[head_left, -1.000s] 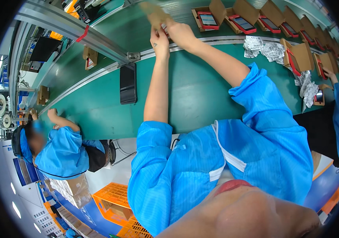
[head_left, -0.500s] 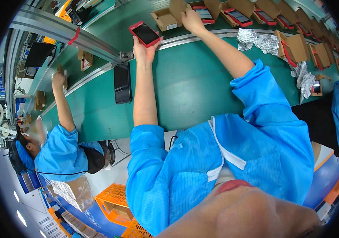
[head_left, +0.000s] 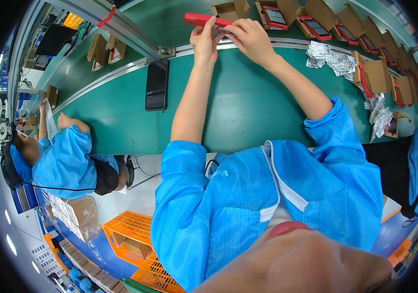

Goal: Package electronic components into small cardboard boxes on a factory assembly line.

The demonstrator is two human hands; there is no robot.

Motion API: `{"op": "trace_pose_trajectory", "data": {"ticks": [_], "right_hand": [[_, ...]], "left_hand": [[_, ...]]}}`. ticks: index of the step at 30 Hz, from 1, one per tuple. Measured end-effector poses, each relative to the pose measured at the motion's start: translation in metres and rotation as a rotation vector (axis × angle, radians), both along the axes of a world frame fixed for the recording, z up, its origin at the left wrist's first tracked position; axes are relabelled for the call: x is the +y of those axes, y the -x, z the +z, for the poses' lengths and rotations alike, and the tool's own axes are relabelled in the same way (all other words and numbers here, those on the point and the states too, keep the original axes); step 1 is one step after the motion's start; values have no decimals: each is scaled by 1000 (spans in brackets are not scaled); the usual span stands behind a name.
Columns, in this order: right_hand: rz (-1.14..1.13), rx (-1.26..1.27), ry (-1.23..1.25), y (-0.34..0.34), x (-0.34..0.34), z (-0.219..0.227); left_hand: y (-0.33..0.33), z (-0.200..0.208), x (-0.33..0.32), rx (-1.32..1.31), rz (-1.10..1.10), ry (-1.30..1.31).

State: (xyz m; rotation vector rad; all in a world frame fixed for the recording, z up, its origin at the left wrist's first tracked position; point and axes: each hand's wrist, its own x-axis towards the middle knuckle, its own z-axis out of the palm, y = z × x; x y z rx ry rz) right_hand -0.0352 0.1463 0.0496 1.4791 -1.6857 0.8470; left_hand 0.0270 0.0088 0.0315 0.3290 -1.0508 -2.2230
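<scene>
My left hand (head_left: 205, 43) grips a red-cased handheld device (head_left: 200, 20), tilted so that mostly its red edge shows. At the device's right end, the fingers of my right hand (head_left: 254, 40) close on it; the fingertips partly hide that end. Just beyond my hands, an open cardboard box (head_left: 222, 10) sits on the far strip of the bench. To its right stands another open box with a red-framed device (head_left: 274, 15) lying screen up inside.
A black phone-like device (head_left: 156, 87) lies on the green bench (head_left: 248, 112). Open boxes with red devices (head_left: 316, 27) curve away right. Crumpled printed sheets (head_left: 338, 63) lie near them. A metal post (head_left: 121, 29) rises left; a co-worker (head_left: 64, 161) sits beyond. Orange crates (head_left: 128, 229) stand below.
My right hand has left the open box's flap and come left to the red device. The device has turned from face up to edge-on. The co-worker's arms have shifted.
</scene>
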Motion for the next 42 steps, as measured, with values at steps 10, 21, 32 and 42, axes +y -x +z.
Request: {"op": "trace_pose_trajectory", "data": {"ticks": [10, 21, 32, 42], "right_hand": [[-213, 234, -99, 8, -8, -3], [-17, -147, -10, -15, 103, 14], [-972, -270, -215, 63, 211, -22], [-406, -393, -21, 21, 175, -7]], "left_hand": [[2, -3, 15, -46, -92, -94], [-2, -6, 0, 270, -569, -330], [36, -10, 20, 153, -735, -565], [52, -8, 43, -210, -556, -216]]}}
